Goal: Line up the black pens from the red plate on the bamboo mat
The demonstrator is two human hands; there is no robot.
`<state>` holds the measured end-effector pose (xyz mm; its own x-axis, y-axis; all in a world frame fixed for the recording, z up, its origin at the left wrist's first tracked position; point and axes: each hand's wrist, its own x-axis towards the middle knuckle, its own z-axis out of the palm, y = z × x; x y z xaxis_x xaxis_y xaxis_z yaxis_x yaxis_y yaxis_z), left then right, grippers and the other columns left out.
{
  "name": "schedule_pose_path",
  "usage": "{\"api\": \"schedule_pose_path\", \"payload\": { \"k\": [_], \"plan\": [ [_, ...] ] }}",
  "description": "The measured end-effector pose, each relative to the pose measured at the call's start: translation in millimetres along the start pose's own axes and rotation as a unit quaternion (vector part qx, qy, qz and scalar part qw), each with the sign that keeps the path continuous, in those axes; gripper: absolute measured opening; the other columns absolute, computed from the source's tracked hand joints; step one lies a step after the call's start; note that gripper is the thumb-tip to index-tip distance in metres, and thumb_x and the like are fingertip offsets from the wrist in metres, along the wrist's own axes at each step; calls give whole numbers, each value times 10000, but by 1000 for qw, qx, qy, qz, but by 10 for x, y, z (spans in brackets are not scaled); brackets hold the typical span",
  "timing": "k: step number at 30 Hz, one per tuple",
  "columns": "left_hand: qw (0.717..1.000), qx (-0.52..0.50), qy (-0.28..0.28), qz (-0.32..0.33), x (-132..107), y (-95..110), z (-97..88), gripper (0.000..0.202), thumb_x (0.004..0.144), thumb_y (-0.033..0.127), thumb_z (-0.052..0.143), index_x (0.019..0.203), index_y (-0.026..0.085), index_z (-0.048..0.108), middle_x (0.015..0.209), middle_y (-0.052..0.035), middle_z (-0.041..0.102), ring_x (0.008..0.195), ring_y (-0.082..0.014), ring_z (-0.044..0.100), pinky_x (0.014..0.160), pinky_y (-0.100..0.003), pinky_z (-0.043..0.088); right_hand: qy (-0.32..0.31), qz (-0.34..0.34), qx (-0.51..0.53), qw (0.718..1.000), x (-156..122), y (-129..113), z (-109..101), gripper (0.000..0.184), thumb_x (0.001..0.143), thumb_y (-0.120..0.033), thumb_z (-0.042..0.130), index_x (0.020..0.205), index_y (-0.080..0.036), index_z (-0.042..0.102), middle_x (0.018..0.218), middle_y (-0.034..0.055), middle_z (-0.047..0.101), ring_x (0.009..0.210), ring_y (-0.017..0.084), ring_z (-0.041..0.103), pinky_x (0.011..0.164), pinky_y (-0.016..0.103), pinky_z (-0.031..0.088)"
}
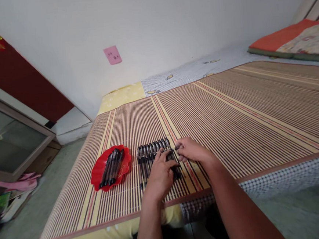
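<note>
A row of black pens (142, 165) lies side by side on the striped bamboo mat, caps away from me. My left hand (161, 174) rests across the right part of the row, its fingers stretched out and apart over the pens. It hides the lower ends of several of them. Just beyond the row's right end is my right hand (192, 150), with fingers curled inward close to the last pen. Whether anything is between those fingertips cannot be made out. Left of the row, a red scalloped plate (96, 172) holds several more black pens (112, 167).
The bamboo mat (220, 114) covers a bed with yellow and checked bedding (124, 96). Folded orange bedding (282, 38) lies at the far right. A pink note (113, 55) is on the wall. A framed glass panel (9, 142) and floor items stand left.
</note>
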<state>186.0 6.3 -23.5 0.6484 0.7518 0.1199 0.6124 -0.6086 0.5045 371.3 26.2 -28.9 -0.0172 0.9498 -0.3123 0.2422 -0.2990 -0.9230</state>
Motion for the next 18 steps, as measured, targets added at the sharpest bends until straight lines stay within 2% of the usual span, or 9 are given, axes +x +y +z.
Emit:
{"api": "schedule_pose_path", "payload": {
  "k": [7,10,18],
  "plan": [
    [999,-23,21,-12,-6,-7,-33,575,746,-55,440,1117,261,745,1446,-63,511,1466,-291,280,1203,-578,251,7,-10,6,1000,4,-9,-17,228,774,46,513,778,-182,522,479,-38,596,427,123,610,471,202,500],
    [998,-35,42,-38,-18,-20,-100,558,758,-48,428,1123,237,738,1415,-81,536,1427,-283,348,1193,-553,284,4,-10,7,1000,5,0,-28,206,791,29,513,784,-176,536,487,-23,607,439,134,620,460,206,499],
    [982,-53,171,-55,-54,-129,-228,408,831,-6,460,1084,187,715,1259,-109,632,1222,-240,559,1123,-487,402,33,-33,-13,999,91,100,-42,111,838,-75,534,794,-176,550,558,-16,607,492,136,645,462,202,475]
  ]
}}
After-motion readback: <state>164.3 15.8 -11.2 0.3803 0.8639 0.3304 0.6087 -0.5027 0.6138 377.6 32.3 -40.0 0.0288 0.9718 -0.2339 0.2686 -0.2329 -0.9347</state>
